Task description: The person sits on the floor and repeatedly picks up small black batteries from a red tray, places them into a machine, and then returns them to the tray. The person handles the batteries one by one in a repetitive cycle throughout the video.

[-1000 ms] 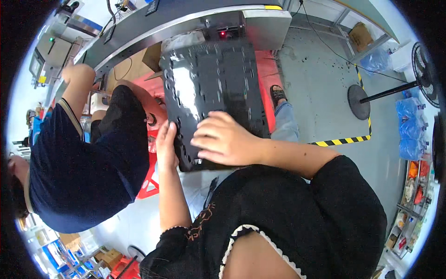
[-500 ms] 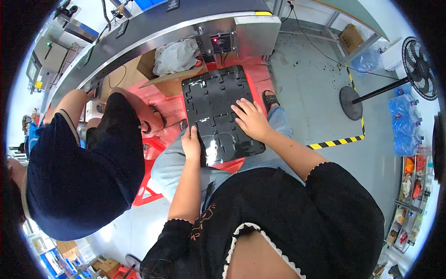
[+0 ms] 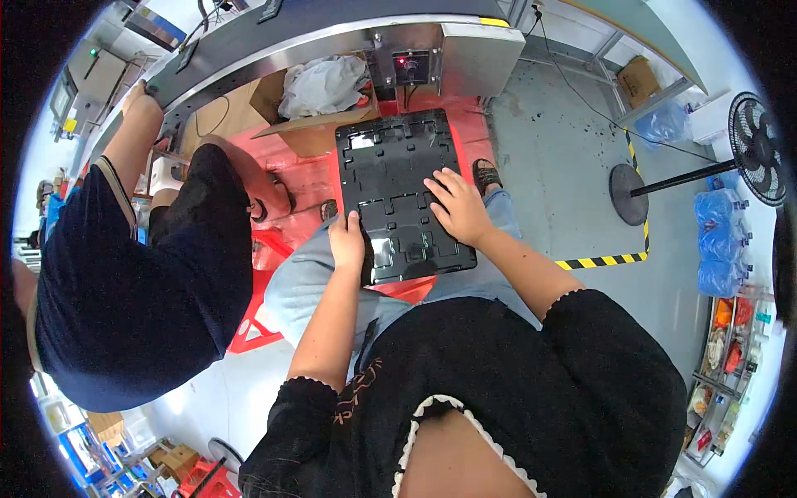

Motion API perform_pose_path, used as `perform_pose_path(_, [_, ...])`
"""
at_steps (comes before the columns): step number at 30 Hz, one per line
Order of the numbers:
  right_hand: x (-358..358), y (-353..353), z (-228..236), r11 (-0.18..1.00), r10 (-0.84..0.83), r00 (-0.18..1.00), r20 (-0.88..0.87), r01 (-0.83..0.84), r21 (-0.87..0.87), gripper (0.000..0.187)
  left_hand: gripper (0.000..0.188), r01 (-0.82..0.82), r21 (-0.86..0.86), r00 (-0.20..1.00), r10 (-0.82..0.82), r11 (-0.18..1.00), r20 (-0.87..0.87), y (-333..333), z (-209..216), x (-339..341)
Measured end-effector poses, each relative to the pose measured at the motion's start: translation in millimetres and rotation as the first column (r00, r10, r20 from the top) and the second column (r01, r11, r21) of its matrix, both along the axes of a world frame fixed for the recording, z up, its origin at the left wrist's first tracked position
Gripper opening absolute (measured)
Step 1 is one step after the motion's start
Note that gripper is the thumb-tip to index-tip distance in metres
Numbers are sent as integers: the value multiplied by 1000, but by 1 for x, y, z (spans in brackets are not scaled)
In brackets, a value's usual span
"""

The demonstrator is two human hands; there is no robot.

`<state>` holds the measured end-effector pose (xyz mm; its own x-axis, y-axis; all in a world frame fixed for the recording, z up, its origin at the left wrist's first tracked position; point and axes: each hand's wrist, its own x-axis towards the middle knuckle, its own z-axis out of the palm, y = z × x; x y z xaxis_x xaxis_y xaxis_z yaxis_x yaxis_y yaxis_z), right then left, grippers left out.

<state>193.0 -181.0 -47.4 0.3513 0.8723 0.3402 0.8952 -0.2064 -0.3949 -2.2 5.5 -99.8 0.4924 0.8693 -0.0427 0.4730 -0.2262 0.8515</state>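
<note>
Possibly, with left hand [image 3: 347,245] at its left edge (clasp unclear) and right hand [image 3: 462,209] spread on top, lopsided pressing could skid the black tray [image 3: 404,176] off the red support [image 3: 415,290] beneath.

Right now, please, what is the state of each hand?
Left hand: holding the black tray at its left edge.
Right hand: open, palm down, on the tray's right side.

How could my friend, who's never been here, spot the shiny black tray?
Find the long dark bench across the top, then look below it. The black tray is there, with the left hand at its left edge and the right hand on top. Unlike the brown cardboard box nearby, it's glossy and covered in moulded shapes.
</note>
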Motion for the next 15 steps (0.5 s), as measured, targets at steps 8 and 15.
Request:
perform_pose_path(8, [8, 4, 27, 993, -103, 995, 7, 103, 52, 48, 35, 15, -25, 988, -19, 1000, -155, -6, 33, 6])
perform_pose_path(15, [182, 121, 248, 796, -198, 931, 305, -28, 604, 45, 37, 125, 397, 975, -187, 909, 122, 57, 154, 51])
